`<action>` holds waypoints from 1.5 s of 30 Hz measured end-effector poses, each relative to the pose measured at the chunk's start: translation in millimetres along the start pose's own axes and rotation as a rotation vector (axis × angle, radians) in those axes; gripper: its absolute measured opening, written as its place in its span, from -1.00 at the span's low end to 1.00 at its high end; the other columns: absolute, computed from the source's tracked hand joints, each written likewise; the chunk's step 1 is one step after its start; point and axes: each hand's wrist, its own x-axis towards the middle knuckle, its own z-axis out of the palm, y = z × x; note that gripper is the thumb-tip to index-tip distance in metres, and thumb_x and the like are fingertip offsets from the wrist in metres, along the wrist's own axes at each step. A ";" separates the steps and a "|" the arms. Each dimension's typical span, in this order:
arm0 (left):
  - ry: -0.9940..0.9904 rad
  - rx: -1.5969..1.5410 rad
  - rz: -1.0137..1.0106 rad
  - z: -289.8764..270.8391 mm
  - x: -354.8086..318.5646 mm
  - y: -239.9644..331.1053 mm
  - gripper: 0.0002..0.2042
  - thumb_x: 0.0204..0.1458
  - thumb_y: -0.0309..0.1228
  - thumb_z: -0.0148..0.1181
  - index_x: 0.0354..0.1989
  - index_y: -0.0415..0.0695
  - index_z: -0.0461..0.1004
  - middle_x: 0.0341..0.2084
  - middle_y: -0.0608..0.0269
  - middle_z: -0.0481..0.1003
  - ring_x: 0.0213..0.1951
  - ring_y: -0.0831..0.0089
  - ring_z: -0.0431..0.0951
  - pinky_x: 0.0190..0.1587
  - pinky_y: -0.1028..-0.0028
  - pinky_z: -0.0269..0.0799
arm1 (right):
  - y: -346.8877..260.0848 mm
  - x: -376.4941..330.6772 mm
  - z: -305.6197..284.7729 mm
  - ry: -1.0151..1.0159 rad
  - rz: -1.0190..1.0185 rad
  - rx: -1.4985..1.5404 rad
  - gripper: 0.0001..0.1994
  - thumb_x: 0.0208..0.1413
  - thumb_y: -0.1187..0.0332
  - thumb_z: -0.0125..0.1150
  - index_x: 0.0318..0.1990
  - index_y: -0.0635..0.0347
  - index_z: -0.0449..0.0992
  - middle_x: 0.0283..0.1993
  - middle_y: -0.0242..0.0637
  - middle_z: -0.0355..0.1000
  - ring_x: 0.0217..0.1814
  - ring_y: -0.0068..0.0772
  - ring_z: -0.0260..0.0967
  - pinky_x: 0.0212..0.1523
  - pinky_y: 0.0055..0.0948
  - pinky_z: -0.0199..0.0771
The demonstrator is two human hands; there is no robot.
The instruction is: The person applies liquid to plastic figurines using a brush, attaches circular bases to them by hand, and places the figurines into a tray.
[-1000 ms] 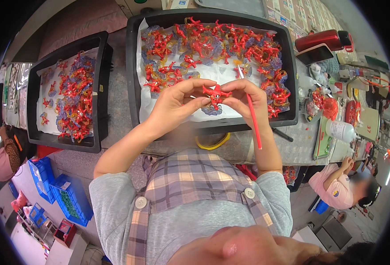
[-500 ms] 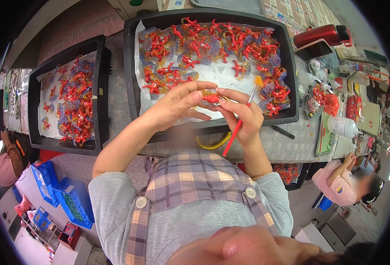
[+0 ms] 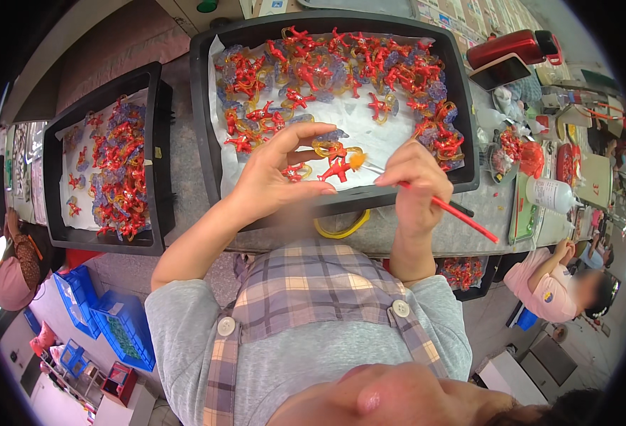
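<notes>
My left hand (image 3: 274, 167) holds a small figurine (image 3: 336, 167) between thumb and fingertips, over the near part of the large tray. It has a red body, a looped yellow part and a purple piece by the fingertips. In my right hand (image 3: 419, 181) is a paintbrush (image 3: 462, 218) with a red handle, gripped near its metal collar. Its orange bristles (image 3: 357, 160) point left and meet the figurine's right side, though I cannot tell how firmly. Similar red, yellow and purple figurines (image 3: 313, 71) lie heaped on white paper in the black tray (image 3: 341, 202).
A second black tray (image 3: 158, 163) of figurines stands at left. A yellow tape roll (image 3: 343, 228) lies at the bench's near edge. A red bottle (image 3: 509, 48), a phone (image 3: 500, 72) and a clear bottle (image 3: 551, 194) sit at right. Another person (image 3: 551, 284) is at the right.
My right hand has moved away from the figurine and swung the brush round, so its bristles now point left at the figurine. The left hand alone keeps hold, with its fingers spread wider.
</notes>
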 end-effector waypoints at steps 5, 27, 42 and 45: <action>-0.006 -0.102 -0.059 1.6 0.8 4.3 -0.38 -0.27 -0.53 0.36 0.07 -0.18 0.28 0.01 0.19 0.30 0.01 0.39 0.38 0.08 0.37 0.35 | 7.1 2.4 -4.8 -0.130 -0.027 -0.068 -0.66 0.17 0.25 -0.06 -0.51 0.29 0.50 -0.54 -0.26 0.36 -0.49 -0.48 0.26 -0.47 -0.52 0.21; -0.141 -0.483 -0.347 -1.5 5.5 -6.7 -0.60 0.00 -0.51 0.13 0.05 -0.22 0.27 -0.09 0.23 0.41 -0.12 0.42 0.46 -0.09 0.45 0.40 | 20.7 -7.9 11.3 -0.123 -0.070 -0.295 -0.76 -0.27 0.50 0.37 -0.39 0.19 0.45 -0.42 -0.29 0.44 -0.44 -0.38 0.41 -0.44 -0.54 0.37; 0.091 0.485 0.254 2.8 3.2 -0.1 -0.74 -0.22 -0.56 0.25 -0.26 -0.16 0.47 -0.33 0.24 0.51 -0.30 0.35 0.49 -0.21 0.41 0.37 | 11.2 -2.9 18.5 -0.207 0.194 -0.177 -0.58 -0.28 0.40 0.40 -0.17 0.21 0.46 -0.39 -0.30 0.38 -0.38 -0.42 0.31 -0.33 -0.49 0.34; 0.094 0.523 0.323 1.9 4.0 -0.6 -0.75 -0.21 -0.53 0.26 -0.28 -0.15 0.48 -0.36 0.25 0.51 -0.31 0.35 0.49 -0.23 0.41 0.36 | 11.7 -3.7 17.8 -0.202 0.197 -0.136 -0.59 -0.28 0.43 0.39 -0.17 0.22 0.46 -0.38 -0.30 0.39 -0.37 -0.44 0.32 -0.32 -0.50 0.34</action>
